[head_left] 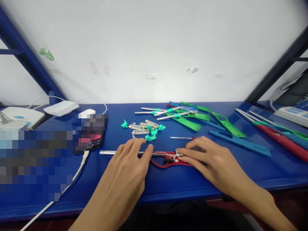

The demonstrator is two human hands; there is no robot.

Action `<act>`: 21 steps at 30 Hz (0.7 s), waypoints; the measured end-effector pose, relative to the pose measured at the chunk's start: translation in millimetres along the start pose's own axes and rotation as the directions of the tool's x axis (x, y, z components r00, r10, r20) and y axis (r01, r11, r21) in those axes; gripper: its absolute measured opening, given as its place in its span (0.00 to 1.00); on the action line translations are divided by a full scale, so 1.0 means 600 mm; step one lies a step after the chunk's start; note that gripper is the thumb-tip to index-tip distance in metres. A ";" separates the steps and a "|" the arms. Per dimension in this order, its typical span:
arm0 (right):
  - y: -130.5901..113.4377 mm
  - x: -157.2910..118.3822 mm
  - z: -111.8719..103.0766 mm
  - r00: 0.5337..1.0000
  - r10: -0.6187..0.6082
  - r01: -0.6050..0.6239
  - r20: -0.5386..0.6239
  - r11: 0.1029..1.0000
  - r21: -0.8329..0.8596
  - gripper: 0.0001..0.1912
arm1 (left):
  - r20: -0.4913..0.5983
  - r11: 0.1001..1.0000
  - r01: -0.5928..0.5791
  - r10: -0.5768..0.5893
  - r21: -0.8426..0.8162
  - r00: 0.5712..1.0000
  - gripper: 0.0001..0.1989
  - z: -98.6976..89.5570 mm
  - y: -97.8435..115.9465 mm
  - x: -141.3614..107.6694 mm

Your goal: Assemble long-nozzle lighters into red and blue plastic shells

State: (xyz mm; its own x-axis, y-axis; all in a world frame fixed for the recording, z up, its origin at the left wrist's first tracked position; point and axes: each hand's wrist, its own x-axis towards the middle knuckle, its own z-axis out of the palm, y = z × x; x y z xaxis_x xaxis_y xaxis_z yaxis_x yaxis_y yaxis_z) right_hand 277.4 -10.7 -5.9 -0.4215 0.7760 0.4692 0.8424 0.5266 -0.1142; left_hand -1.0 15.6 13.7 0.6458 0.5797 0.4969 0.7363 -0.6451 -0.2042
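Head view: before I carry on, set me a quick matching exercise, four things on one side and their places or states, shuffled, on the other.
Things
1. Phone
2. Red handle half
3. Turquoise clips
4. Screwdriver

Places or states
A. Several loose pieces, just beyond the left hand
B. Thin metal shaft showing, its handle partly hidden behind the right hand
C. White cable plugged into its near end
D. Lying open between the two hands

Pairs: 1-C, 2-D, 3-A, 4-B
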 end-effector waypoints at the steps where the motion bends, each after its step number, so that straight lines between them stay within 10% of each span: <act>1: 0.000 0.000 -0.001 1.000 0.000 0.000 0.003 1.000 -0.005 0.16 | -0.010 0.999 -0.004 0.004 -0.046 1.000 0.22 0.003 0.003 0.002; 10: 0.001 -0.003 -0.003 0.998 -0.028 0.027 0.048 0.999 0.024 0.15 | -0.004 0.918 0.018 -0.021 -0.397 1.000 0.14 0.031 0.011 -0.008; 21: -0.002 -0.017 -0.022 0.989 0.049 -0.063 0.140 0.993 0.096 0.19 | 0.093 0.904 0.009 0.033 -0.426 0.995 0.20 0.032 0.007 -0.041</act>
State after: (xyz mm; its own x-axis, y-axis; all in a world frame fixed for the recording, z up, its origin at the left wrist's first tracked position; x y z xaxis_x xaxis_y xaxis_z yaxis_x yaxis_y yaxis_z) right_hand 285.1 -23.7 1.4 -0.4223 0.8422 0.3353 0.8312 0.5073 -0.2273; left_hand -9.9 8.3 -15.9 0.6860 0.6015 0.4093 0.5858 -0.7903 0.1796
